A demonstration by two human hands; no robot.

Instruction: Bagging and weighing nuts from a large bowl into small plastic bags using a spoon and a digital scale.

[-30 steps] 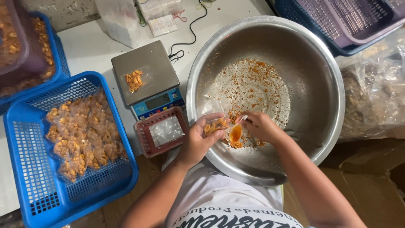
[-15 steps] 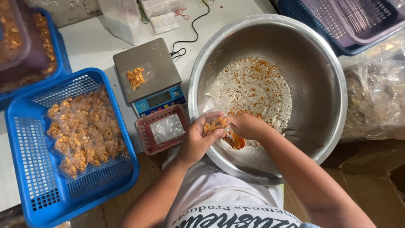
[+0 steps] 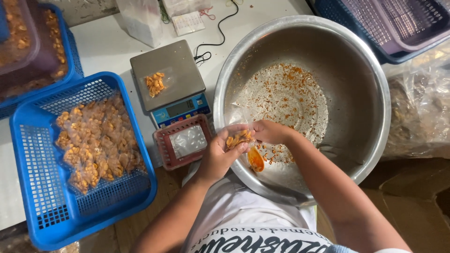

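Pouch: small clear plastic bag (image 3: 238,138) part-filled with orange snack pieces, held over the near rim of the steel bowl (image 3: 375,70).
Handling: probably light, soft and slippery; the film crumples easily and the pieces inside look brittle, so the top edge is the safest place to pinch it.
Left hand (image 3: 220,157): cups the pouch from below, fingers curled and closed around its filled lower part.
Right hand (image 3: 269,132): fingertips pinched together at the pouch's mouth, touching the film on its right edge.
Spoon: small orange spoon (image 3: 256,159) lies in the bowl just below both hands, not held.
Bowl contents: scattered orange crumbs only.
Scale: grey digital scale (image 3: 168,75) left of the bowl, one filled pouch on its plate.
Red tray (image 3: 161,157): holds empty clear bags.
Blue basket (image 3: 28,187): piled with filled pouches, well left.
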